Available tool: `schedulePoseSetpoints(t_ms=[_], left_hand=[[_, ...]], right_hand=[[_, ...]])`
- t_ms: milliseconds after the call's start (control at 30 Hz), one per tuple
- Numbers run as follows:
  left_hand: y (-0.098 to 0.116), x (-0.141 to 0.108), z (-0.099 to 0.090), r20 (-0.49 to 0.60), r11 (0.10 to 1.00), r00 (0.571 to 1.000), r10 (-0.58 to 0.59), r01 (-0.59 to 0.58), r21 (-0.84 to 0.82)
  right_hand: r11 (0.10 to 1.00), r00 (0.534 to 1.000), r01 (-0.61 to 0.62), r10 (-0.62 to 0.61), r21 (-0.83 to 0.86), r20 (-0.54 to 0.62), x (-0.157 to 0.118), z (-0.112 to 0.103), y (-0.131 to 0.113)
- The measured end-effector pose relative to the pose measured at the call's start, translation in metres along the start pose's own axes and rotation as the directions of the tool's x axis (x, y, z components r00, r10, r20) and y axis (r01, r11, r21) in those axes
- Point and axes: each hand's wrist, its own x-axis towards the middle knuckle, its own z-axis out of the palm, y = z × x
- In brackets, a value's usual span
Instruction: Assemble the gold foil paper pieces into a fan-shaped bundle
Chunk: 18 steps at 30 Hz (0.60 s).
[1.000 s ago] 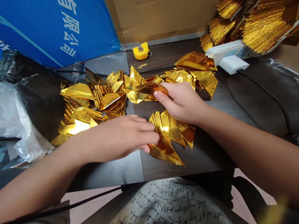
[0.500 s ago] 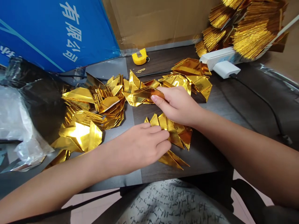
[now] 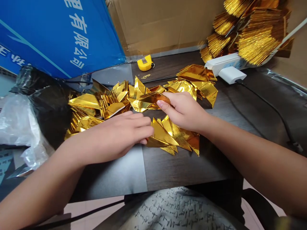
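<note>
Holding gold foil (image 3: 153, 97) in right hand (image 3: 181, 108), black bag (image 3: 51, 110) nearby, contents hidden

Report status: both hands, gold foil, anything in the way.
Right hand pinching folded gold foil. Left hand appears closed on near foil piece, grip partly hidden. Tape measure beyond the foil, apart from both hands.

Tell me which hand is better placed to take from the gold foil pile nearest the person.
Likely the left hand: it is at the left end of the near pile, while the right hand, above that pile, is occupied holding folded foil.
</note>
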Motion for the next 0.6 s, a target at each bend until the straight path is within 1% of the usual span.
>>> schedulePoseSetpoints(t_ms=[100, 167, 233, 300, 400, 533, 600], left_hand=[[-0.005, 0.012, 0.007, 0.01, 0.997, 1.0, 0.012, -0.013, 0.082], [-0.007, 0.022, 0.011, 0.017, 0.993, 0.998, 0.063, -0.064, 0.099], [-0.008, 0.03, 0.014, 0.05, 0.986, 0.992, 0.113, -0.118, 0.122], [-0.01, 0.034, 0.018, 0.076, 0.976, 0.989, 0.129, -0.14, 0.167], [-0.011, 0.034, 0.023, 0.065, 0.966, 0.987, 0.146, -0.156, 0.205], [-0.012, 0.025, 0.029, -0.003, 0.964, 0.982, 0.187, -0.183, 0.194], [-0.013, 0.021, 0.032, -0.03, 0.968, 0.981, 0.19, -0.183, 0.173]], right_hand=[[1.0, 0.999, -0.024, 0.024, 0.01, -0.027, 0.001, -0.001, 0.002], [0.999, 0.998, -0.045, 0.046, 0.02, -0.044, 0.002, -0.002, 0.003], [0.999, 0.997, -0.047, 0.049, 0.025, -0.062, 0.003, -0.003, 0.005], [0.999, 0.996, -0.039, 0.041, 0.03, -0.08, 0.003, -0.003, 0.006], [0.999, 0.994, -0.036, 0.04, 0.036, -0.101, 0.004, -0.003, 0.006], [0.998, 0.995, -0.036, 0.04, 0.051, -0.092, 0.004, -0.003, 0.004], [0.997, 0.995, -0.046, 0.05, 0.054, -0.083, 0.004, -0.004, 0.004]])
